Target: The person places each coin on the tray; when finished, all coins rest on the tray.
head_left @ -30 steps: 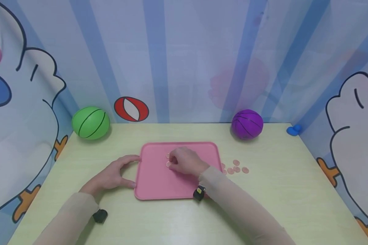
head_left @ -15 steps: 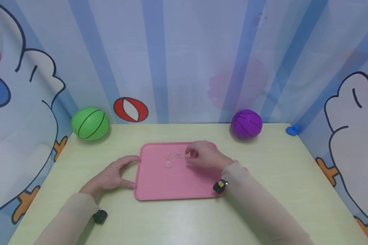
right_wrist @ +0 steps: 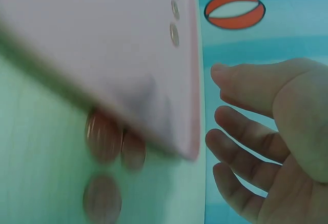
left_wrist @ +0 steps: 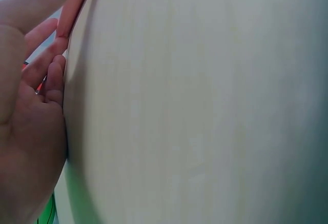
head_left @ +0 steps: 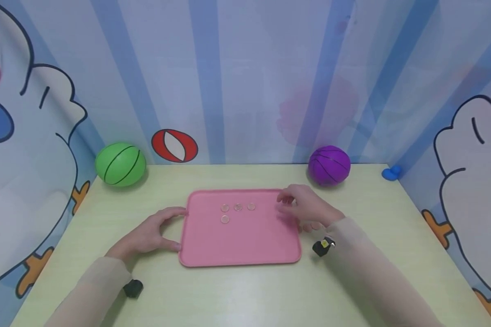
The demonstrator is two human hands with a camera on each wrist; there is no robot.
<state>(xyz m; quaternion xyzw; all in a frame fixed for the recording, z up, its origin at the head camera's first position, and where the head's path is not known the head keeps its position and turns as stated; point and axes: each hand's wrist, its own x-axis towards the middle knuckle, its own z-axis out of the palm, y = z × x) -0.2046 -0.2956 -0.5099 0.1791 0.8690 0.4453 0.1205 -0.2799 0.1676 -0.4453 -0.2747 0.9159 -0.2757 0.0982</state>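
A pink tray (head_left: 245,245) lies on the table. My left hand (head_left: 149,234) is at its left side, with thumb and index fingertip spread apart and touching the rim; the left wrist view shows the other fingers loosely bent. Three small round coins (head_left: 238,207) form a row towards the tray's back, and a single coin (head_left: 225,219) lies in front of the leftmost. Over the tray's right edge hovers my right hand (head_left: 304,204), fingers loosely bent and apart, holding nothing. Copper-coloured coins (right_wrist: 102,198) rest on the table just right of the tray, partly hidden by that hand in the head view.
A green ball (head_left: 120,164) stands at the back left of the table (head_left: 237,295), a purple ball (head_left: 329,165) at the back right. In the far right corner sits a small blue object (head_left: 392,173). Printed curtains enclose the back and sides.
My right hand has left the coin row and moved rightwards across the tray to its right edge. Another coin now shows at the row's right end. My left hand stays in place.
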